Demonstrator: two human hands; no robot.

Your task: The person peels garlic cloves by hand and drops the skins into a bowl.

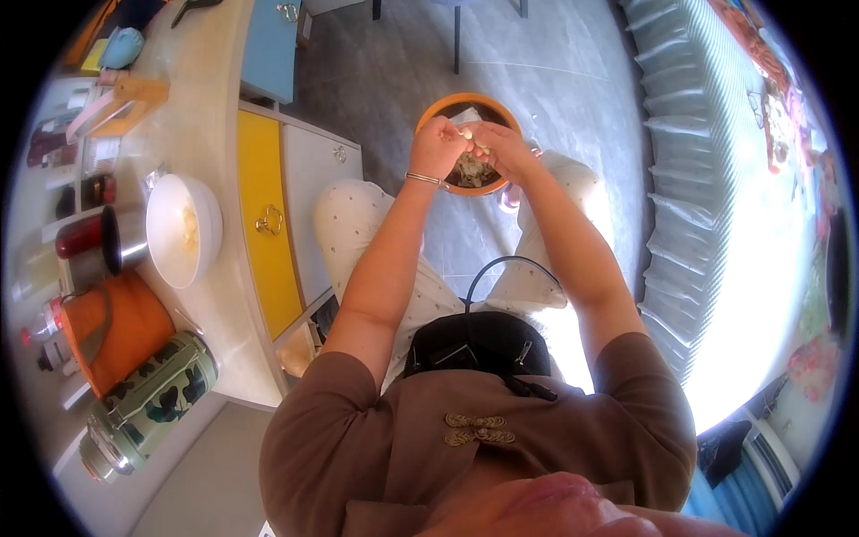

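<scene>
Both hands meet above an orange-rimmed bin (428, 119) that stands on the floor between my knees. My left hand (437, 150) is closed, its fingertips pinching a small pale piece (466, 133) that looks like a garlic clove. Beside it, the fingers of my right hand (506, 152) are curled round more small pale pieces (482, 149) of the same look. Dry, papery scraps (472, 172) lie in the bin below. On the counter to the left, a white bowl (170, 242) contains several pale yellow pieces.
The wooden counter (234, 309) runs along my left, above yellow (261, 192) and blue (271, 45) drawer fronts. A camouflage-patterned flask (165, 389) and an orange bag (121, 331) are by the bowl. To my right is a bed with a ruffled skirt (671, 206).
</scene>
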